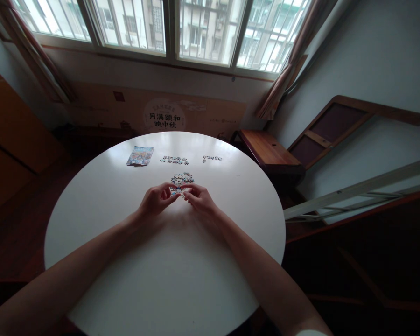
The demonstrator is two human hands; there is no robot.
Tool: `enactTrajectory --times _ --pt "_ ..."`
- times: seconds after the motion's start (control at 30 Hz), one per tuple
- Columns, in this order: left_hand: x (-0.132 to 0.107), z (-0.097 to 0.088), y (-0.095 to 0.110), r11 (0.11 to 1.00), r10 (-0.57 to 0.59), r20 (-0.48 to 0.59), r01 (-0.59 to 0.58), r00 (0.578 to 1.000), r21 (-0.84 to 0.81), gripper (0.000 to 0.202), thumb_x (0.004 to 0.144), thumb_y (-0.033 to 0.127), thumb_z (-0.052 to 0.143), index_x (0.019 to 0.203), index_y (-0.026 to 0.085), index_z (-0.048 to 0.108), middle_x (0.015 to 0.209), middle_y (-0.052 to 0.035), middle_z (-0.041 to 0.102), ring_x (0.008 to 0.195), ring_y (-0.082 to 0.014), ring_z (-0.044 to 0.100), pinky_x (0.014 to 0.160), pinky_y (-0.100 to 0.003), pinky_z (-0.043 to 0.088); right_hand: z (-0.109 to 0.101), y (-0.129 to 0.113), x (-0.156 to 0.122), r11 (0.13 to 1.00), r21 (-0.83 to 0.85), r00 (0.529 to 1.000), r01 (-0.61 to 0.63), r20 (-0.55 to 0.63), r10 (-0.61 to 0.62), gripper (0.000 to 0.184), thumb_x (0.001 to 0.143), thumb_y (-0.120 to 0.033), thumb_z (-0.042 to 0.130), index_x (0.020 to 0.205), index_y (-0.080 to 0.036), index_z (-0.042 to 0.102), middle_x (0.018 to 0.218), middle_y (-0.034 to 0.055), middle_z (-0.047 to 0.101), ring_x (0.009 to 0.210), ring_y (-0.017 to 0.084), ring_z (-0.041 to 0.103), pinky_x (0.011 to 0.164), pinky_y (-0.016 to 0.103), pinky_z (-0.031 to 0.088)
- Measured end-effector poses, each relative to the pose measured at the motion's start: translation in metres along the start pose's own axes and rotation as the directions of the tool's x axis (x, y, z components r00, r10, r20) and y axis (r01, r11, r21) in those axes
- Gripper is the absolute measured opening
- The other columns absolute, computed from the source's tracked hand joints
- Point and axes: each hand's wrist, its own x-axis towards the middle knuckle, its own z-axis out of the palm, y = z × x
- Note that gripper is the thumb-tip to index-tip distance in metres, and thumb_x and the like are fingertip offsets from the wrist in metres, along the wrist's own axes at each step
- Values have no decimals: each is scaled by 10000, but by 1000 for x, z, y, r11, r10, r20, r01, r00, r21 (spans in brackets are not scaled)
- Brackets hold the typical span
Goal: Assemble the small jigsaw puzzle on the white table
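Note:
A pile of small jigsaw puzzle pieces lies on the white round table, with multicoloured and pale faces. My left hand reaches the pile's near left side, thumb and index finger curved together around a dark blue puzzle piece. From the right, my right hand meets it, its index fingertip and thumb at the same small piece and the other fingers curled. The fingertips nearly touch, and they partly hide the pieces at the pile's near edge. Both wrists are low over the tabletop.
Beyond the pile lie rows of puzzle pieces and a smaller L-shaped group. A printed blue packet rests at the far left. A wooden stool stands behind the table's right edge, below the barred windows.

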Motion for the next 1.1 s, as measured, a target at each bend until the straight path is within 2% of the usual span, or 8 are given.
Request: enactTrajectory --times 1.1 --pt "0 1 0 1000 -10 23 10 1000 5 302 792 399 605 1010 190 621 576 45 533 472 -75 470 492 -185 390 1 -2 0 1000 5 1000 -14 -9 14 288 745 -276 586 992 -146 652 603 -23 563 544 83 504 530 207 431"
